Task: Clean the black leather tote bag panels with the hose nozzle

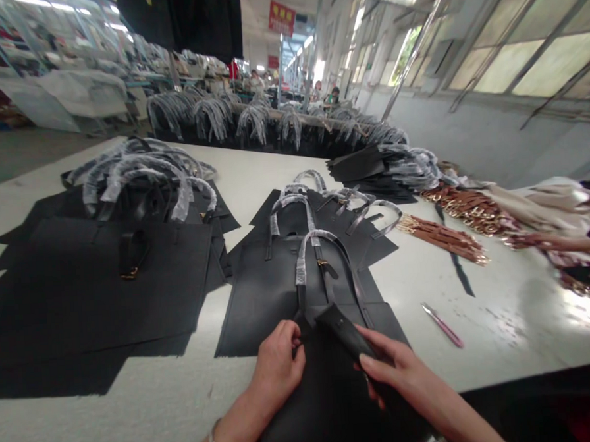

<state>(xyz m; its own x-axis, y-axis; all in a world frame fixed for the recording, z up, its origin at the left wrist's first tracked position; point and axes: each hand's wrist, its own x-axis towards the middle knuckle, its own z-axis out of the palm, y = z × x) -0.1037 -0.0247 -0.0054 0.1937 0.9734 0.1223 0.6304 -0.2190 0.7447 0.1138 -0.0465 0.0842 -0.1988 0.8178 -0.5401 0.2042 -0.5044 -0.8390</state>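
A black bag panel (328,384) lies in front of me, over others of its kind. My left hand (281,355) is closed at its left side, fingers pinched on the dark lower end of a plastic-wrapped bag handle (301,270). Between thumb and fingers of my right hand (399,364) is a broad black leather strap (341,331), tilted up toward the left, its free end close to my left fingers. Just beyond my hands, a narrow strap with a gold buckle (323,263) lies within the handle's loop.
Black panels with wrapped handles (139,176) are piled at left on the white table (170,392). To the right lie a pink-handled tool (443,325), brown straps with gold hardware (444,238) and a dark strip (458,265). Another person's arm (568,241) reaches in from the right.
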